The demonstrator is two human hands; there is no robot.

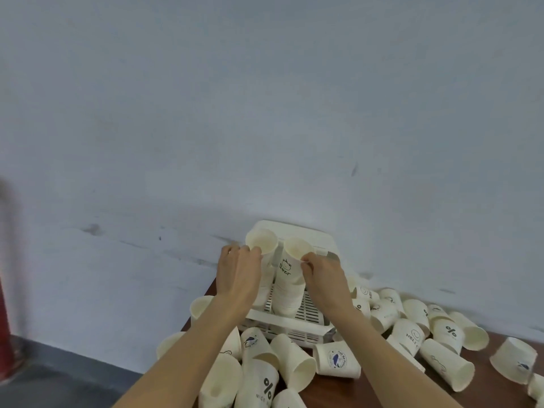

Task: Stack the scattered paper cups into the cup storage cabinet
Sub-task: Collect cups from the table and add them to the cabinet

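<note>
Standing in a white slatted cabinet [306, 315] against the wall [265, 113]: two cup stacks. Left hand [240, 273] grips the left stack [262, 241] near its rim; right hand [322, 278] pinches the rim of the right stack [290, 269], which bears a bear print. Loose cups [446, 363] lie tipped over on the brown table [332, 390], in front of and beside the cabinet.

Both bare forearms extend forward and upward from the lower frame edge, converging slightly. The left hand [240, 275] is raised, back toward the camera, fingers curled at the top. The right hand [322, 276] mirrors it, fingertips [307, 257] curled in a pinch grip.
</note>
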